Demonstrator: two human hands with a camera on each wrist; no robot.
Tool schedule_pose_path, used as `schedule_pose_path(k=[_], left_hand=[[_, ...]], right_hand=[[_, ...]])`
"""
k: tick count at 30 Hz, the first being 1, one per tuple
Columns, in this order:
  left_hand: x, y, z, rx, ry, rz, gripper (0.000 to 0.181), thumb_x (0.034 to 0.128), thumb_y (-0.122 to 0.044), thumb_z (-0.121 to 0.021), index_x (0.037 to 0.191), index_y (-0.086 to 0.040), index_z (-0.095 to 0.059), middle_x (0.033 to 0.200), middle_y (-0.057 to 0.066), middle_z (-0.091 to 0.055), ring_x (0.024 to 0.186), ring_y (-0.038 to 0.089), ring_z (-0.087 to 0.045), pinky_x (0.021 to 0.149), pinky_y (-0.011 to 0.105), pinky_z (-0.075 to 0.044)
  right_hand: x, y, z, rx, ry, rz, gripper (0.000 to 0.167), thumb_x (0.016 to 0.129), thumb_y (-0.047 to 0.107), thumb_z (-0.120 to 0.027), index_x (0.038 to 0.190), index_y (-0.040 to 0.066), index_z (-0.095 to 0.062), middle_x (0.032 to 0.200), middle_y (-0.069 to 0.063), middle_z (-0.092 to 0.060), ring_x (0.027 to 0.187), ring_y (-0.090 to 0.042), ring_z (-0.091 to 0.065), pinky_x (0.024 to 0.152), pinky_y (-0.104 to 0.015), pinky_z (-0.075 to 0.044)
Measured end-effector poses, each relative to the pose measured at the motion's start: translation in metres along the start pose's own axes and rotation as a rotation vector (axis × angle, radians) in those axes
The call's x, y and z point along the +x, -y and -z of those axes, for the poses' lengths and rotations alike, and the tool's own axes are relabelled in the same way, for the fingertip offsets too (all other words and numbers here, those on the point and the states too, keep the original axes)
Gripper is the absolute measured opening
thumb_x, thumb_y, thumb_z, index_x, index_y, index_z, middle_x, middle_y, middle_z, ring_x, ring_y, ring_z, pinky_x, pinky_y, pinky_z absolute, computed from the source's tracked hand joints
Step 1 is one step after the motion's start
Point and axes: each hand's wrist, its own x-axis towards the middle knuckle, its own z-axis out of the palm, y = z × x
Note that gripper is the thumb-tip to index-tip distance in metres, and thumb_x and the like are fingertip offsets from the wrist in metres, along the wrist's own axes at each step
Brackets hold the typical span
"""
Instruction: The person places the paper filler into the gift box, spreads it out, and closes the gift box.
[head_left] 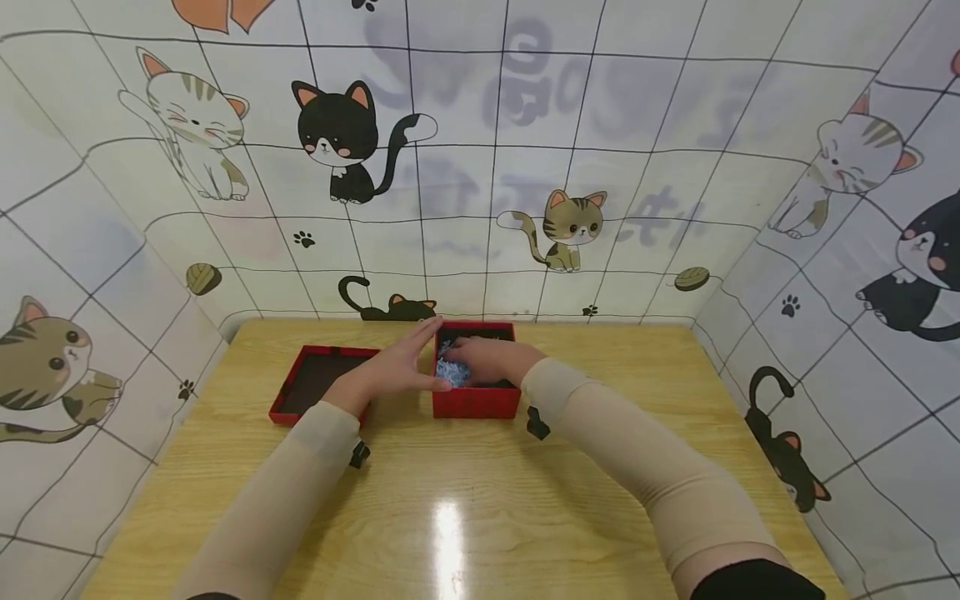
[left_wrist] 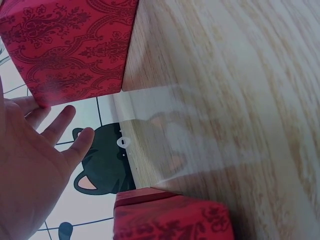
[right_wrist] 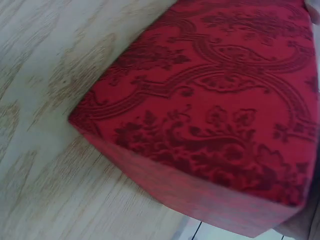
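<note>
A red box [head_left: 476, 404] with a dark damask pattern stands without its lid on the wooden table. Light-blue shredded paper [head_left: 453, 372] lies inside, toward the left. My right hand [head_left: 491, 360] reaches into the box from the right, its fingers down at the paper; the fingertips are hidden, so their hold cannot be made out. Along the box's left side is my left hand [head_left: 397, 367], fingers extended and touching the wall. The left wrist view shows those fingers [left_wrist: 62, 125] spread beside the box. The right wrist view shows mainly the patterned box [right_wrist: 215, 100].
To the left lies the red lid [head_left: 322, 383], its dark inside facing up, partly behind my left hand. A table [head_left: 450, 475] of light wood carries both. Behind and at the sides hangs a white gridded cloth [head_left: 465, 183] printed with cartoon cats.
</note>
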Motion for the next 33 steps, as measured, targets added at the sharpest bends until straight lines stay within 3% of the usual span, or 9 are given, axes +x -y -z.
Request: schedule_pose_path(k=[6,11,16,24,29,33], left_hand=[[-0.001,0.001,0.0,0.002,-0.005,0.012,0.127,0.0869,-0.065,-0.089,0.18,-0.032,-0.009,0.186,0.001,-0.006,0.17,0.032,-0.009,0.13,0.069,-0.024],[-0.001,0.0,0.001,-0.009,-0.004,0.013,0.128,0.0866,-0.065,-0.089,0.18,-0.028,-0.01,0.186,0.001,-0.005,0.17,0.034,-0.01,0.128,0.071,-0.026],[-0.002,0.0,0.003,-0.001,-0.009,0.013,0.128,0.087,-0.064,-0.088,0.18,-0.027,-0.009,0.186,0.002,-0.005,0.17,0.035,-0.01,0.128,0.071,-0.025],[-0.001,0.0,0.002,0.012,-0.008,0.011,0.128,0.0873,-0.063,-0.089,0.18,-0.025,-0.01,0.186,0.0,-0.005,0.17,0.033,-0.009,0.13,0.069,-0.023],[0.0,0.0,0.001,0.008,-0.005,0.016,0.128,0.0865,-0.065,-0.089,0.18,-0.026,-0.01,0.186,-0.001,-0.005,0.17,0.032,-0.008,0.13,0.069,-0.023],[0.0,-0.001,0.001,0.012,-0.005,0.014,0.128,0.0864,-0.068,-0.087,0.18,-0.027,-0.01,0.186,0.002,-0.005,0.171,0.033,-0.008,0.129,0.071,-0.023]], right_hand=[[-0.01,-0.005,0.013,0.106,-0.018,0.012,0.069,0.102,0.032,-0.083,0.164,0.019,-0.055,0.161,-0.008,-0.056,0.143,-0.025,-0.056,0.121,-0.044,-0.048],[-0.028,-0.005,0.039,0.144,-0.021,0.008,0.072,0.099,0.033,-0.087,0.162,0.016,-0.057,0.165,-0.009,-0.054,0.15,-0.028,-0.051,0.124,-0.046,-0.044],[-0.042,0.003,0.059,0.167,0.025,-0.043,0.071,0.101,0.027,-0.085,0.163,0.012,-0.055,0.167,-0.012,-0.052,0.153,-0.031,-0.049,0.125,-0.048,-0.044],[-0.03,0.007,0.038,0.149,0.166,-0.156,0.067,0.107,0.033,-0.074,0.169,0.024,-0.049,0.169,-0.006,-0.051,0.153,-0.027,-0.049,0.126,-0.052,-0.042],[-0.018,0.006,0.022,0.105,0.193,-0.191,0.07,0.11,0.034,-0.067,0.174,0.026,-0.039,0.176,-0.012,-0.041,0.16,-0.032,-0.04,0.131,-0.056,-0.032],[-0.012,0.004,0.014,0.079,0.186,-0.201,0.072,0.111,0.032,-0.068,0.175,0.026,-0.036,0.178,-0.016,-0.036,0.161,-0.036,-0.039,0.13,-0.059,-0.032]])
